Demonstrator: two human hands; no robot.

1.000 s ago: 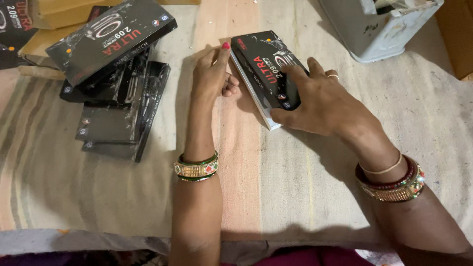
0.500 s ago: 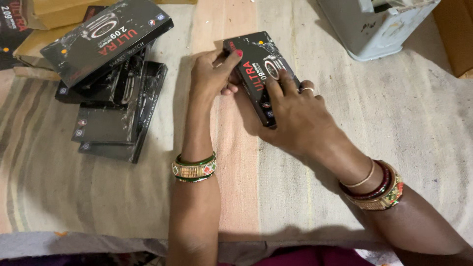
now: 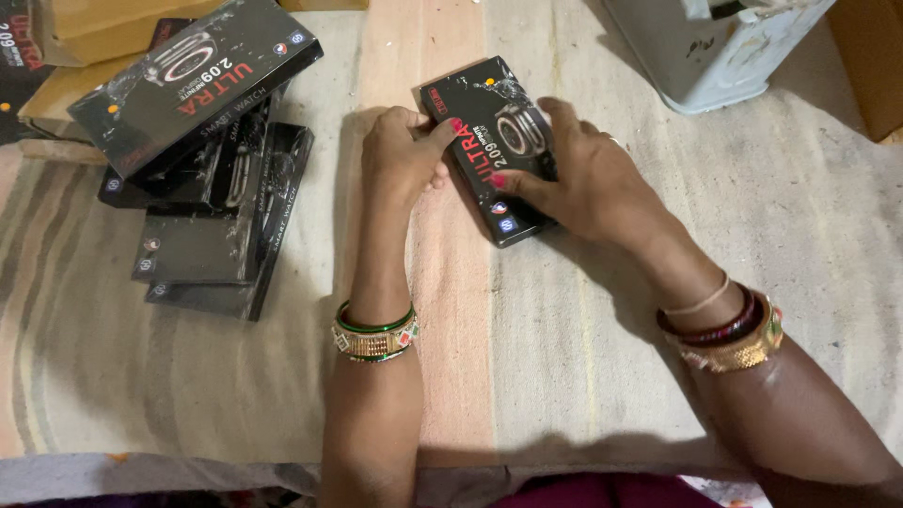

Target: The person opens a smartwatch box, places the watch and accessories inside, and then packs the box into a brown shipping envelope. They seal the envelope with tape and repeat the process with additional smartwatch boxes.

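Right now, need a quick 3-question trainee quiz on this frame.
1. True or false: both hands touch the black watch box.
2. The stack of black boxes lies on which side of the left hand? A) its left B) its right
3. What covers the surface under the box?

Key: 1 true; the right hand lies over it, the left holds its edge. 2 A. 3 striped cloth.

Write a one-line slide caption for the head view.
Both hands, left hand and right hand, grip a flat black box lying on a striped cloth, beside a stack of black boxes.
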